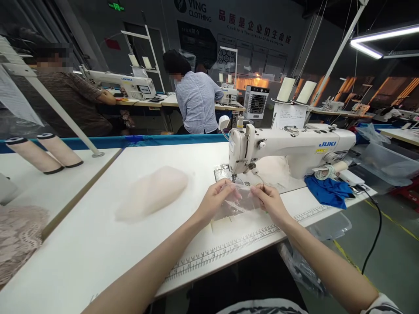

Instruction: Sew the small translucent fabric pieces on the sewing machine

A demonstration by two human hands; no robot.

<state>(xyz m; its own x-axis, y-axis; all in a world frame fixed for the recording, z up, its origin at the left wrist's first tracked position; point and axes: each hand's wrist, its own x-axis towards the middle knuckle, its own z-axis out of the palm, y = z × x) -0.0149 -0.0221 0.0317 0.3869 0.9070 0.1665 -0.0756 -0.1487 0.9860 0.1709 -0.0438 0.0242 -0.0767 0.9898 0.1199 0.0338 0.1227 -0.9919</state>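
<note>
A piece of thin sheer fabric (pixel 237 206) is stretched between my two hands, just in front of the needle of a white sewing machine (pixel 278 146). My left hand (pixel 220 198) pinches its left side, and some of its fingers show through the cloth. At the upper right corner, my right hand (pixel 267 197) grips the fabric between thumb and fingers. More pale sheer cloth (pixel 273 170) lies under the machine's arm, behind the needle. To the left, a blurred pale cream fabric piece (pixel 153 192) rests on the white table (pixel 108 244).
A printed ruler strip (pixel 225 248) runs along the table's front edge. Blue cloth (pixel 329 192) and a coiled cord (pixel 324 173) lie right of the machine. Thread cones (pixel 37 157) and pink lace (pixel 19 240) are at left. Two people sit at machines beyond, one in a striped shirt (pixel 199 100).
</note>
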